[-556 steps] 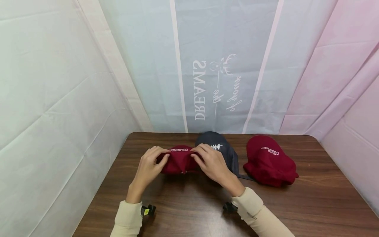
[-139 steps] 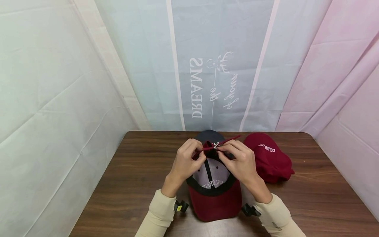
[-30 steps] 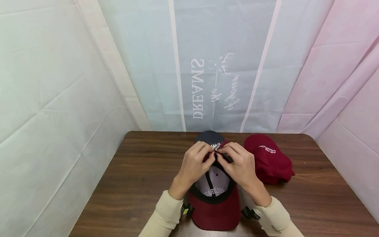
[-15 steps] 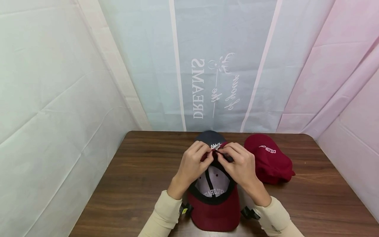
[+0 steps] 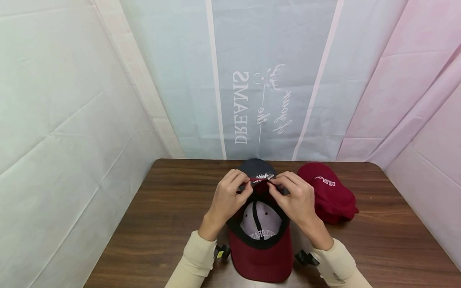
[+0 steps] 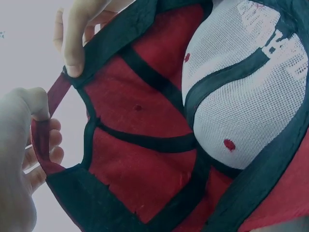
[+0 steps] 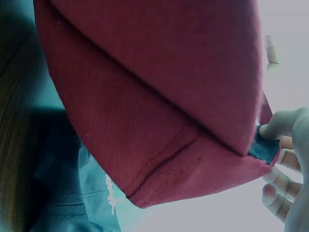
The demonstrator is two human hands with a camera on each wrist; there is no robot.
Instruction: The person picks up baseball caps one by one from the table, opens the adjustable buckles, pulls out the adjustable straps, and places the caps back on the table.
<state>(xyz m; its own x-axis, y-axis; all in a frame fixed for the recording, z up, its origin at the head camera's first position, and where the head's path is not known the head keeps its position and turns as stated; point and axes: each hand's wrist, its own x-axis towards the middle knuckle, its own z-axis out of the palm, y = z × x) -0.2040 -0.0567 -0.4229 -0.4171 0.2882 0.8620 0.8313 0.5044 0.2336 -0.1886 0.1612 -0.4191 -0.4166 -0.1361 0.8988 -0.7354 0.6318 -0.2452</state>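
Observation:
A maroon baseball cap is held with its inside facing up, brim toward me, showing a pale front lining and black inner bands. My left hand pinches the cap's thin maroon back strap between thumb and fingers; in the left wrist view the strap bows outward there. Beside a small metal buckle, my right hand pinches the strap end at the back opening's corner. In the right wrist view, the right thumb and fingers grip the black-lined edge.
A dark navy cap with white lettering lies just behind, partly covered by the hands and the held cap. Another maroon cap rests to the right on the brown wooden table. A printed cloth backdrop hangs behind the table.
Earlier the maroon cap was front up at the left; since then it has been turned inside up. Over the last half second my hands have drawn apart, and the strap now stretches between them.

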